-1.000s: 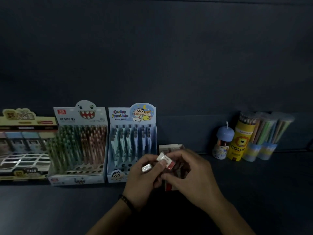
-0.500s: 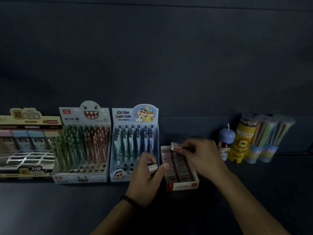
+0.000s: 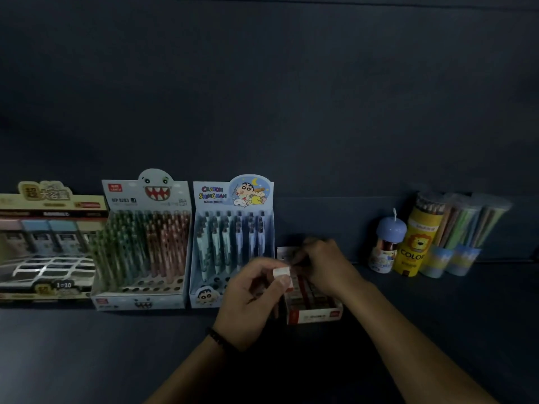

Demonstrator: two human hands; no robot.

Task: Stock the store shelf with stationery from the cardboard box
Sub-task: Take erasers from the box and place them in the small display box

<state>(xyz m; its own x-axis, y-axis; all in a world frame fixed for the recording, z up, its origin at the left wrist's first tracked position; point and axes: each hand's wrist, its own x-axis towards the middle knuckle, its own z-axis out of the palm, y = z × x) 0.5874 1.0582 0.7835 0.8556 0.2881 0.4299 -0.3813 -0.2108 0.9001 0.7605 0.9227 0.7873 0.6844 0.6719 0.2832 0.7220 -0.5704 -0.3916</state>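
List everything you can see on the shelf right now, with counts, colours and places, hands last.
cream display box: one, cream and black, far left
monster-face pen box: one, white, green and pink pens, second from left
cartoon pen box: one, pale blue, third from left
eraser box: one, red and white, open, right of cartoon pen box
small eraser: one, white, pinched in left hand
capped jar: one, blue cap, right side
lion tube: one, yellow, beside capped jar
pencil tubs: two, clear with blue bases, far right
shelf: one, dark, under everything
left hand: one, wears dark wristband, beside eraser box
right hand: one, fingers curled over eraser box's far end; grip hidden
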